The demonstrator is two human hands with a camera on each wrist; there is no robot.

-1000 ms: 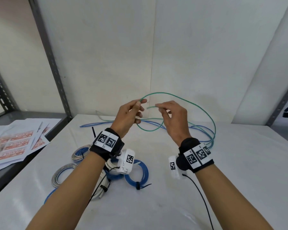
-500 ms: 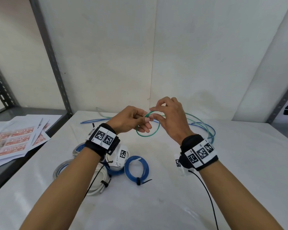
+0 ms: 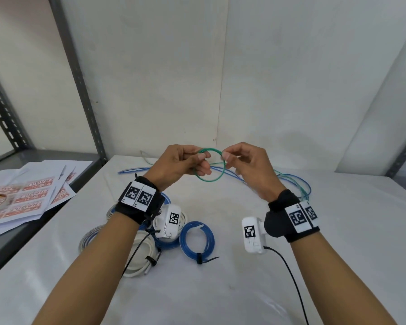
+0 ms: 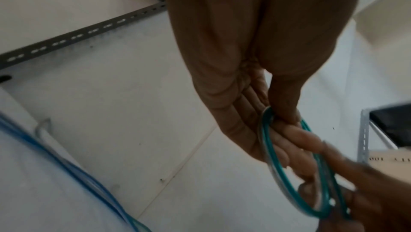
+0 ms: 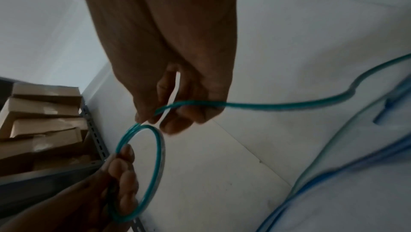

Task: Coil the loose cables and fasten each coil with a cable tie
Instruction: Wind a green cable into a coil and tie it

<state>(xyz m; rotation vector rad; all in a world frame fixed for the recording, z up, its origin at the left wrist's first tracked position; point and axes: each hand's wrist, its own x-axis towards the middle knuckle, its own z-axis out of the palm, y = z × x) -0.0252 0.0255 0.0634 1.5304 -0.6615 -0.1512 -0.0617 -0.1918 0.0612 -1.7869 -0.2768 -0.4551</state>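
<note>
Winding into a small ring above the white tabletop (image 3: 244,289), the thin green plastic-sheathed cable (image 3: 210,180) is held up between both hands, with the rest of its length trailing off to the right and down among loose blue cables (image 3: 298,184) lying at the back of the tabletop. The left hand (image 3: 181,164) grips the near-left side of the ring, thumb pressed over the strands and fingers curled behind them; the right hand (image 3: 249,165) pinches the cable at the ring's upper right, where the free run feeds in. Judging by the wrist views, only two or so turns have been laid, so most of the coiling is ahead and no tie is on this cable yet. The risk here is the springy loops popping open if either pinch loosens while the next turn is drawn in, or the trailing length snagging on the blue cables and dragging them along. Nearer the person lie a tied blue coil with a black cable tie (image 3: 197,240), a white coil (image 3: 138,261) and a grey one (image 3: 89,235); printed red-and-white label sheets (image 3: 28,202) sit on the shelf to the left.
</note>
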